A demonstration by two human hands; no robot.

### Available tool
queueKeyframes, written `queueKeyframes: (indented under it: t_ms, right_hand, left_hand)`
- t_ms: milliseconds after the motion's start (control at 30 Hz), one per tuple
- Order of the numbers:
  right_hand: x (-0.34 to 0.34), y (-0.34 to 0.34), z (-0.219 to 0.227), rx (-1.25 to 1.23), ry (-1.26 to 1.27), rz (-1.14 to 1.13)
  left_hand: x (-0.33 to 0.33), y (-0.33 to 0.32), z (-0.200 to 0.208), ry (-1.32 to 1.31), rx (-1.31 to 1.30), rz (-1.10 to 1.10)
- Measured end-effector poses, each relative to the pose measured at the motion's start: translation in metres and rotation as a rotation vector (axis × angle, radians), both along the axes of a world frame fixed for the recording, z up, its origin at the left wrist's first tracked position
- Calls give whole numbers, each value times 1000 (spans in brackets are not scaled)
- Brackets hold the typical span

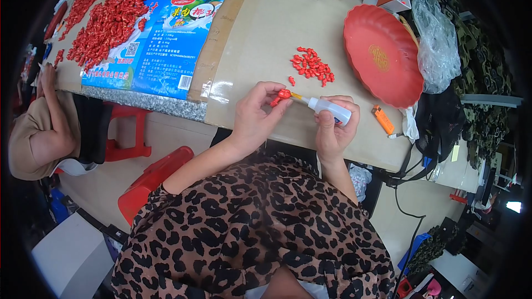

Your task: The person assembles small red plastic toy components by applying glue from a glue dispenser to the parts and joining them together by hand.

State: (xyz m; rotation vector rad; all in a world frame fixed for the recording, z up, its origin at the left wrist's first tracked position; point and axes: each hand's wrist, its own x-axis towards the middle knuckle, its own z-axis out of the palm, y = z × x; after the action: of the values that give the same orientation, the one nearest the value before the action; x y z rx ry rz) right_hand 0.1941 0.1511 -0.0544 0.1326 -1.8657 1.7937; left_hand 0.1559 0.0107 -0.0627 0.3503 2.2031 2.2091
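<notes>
Between the fingertips of my left hand (257,113) is a small glossy red piece (284,94), pinched above the table's near edge. My right hand (337,130) is wrapped round a small white glue bottle (330,112), tilted so that its thin yellowish nozzle (299,97) points left and meets or nearly meets the red piece. Whether the tip touches cannot be made out. Just beyond my hands lies a loose pile of small red pieces (313,66), with a single one (291,81) apart from it.
A scalloped red bowl (382,55) stands to the right, with an orange lighter (382,119) nearer me. A clear plastic bag (436,44) lies beyond the bowl. At left, a heap of red pieces (111,27) covers part of a blue printed cardboard sheet (166,50); another person (44,127) sits there.
</notes>
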Motion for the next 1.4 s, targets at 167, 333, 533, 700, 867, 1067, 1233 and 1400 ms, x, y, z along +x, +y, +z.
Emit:
queueKeyframes:
  t_ms: [167, 333, 533, 700, 867, 1067, 1233, 1400]
  right_hand:
    - [0, 1, -1, 17, 3, -1]
    - [0, 2, -1, 4, 0, -16]
    - [0, 1, -1, -28, -6, -17]
    - [1, 1, -1, -40, -13, -8]
    - [-1, -2, 5, -145, -21, 8]
    - [-12, 2, 14, -696, -204, 161]
    - [-16, 2, 28, -871, -284, 210]
    - [-18, 4, 35, -837, -257, 265]
  left_hand:
    - [1, 0, 1, -2, 17, -3]
    - [1, 0, 2, -5, 30, -5]
    - [1, 0, 2, -19, 35, -5]
    - [0, 0, 1, -21, 41, -11]
    - [0, -1, 1, -65, 68, -19]
    - [-8, -11, 15, -167, 305, -210]
    - [-21, -22, 20, -555, 680, -542]
    - [-31, -24, 13, -606, 703, -657]
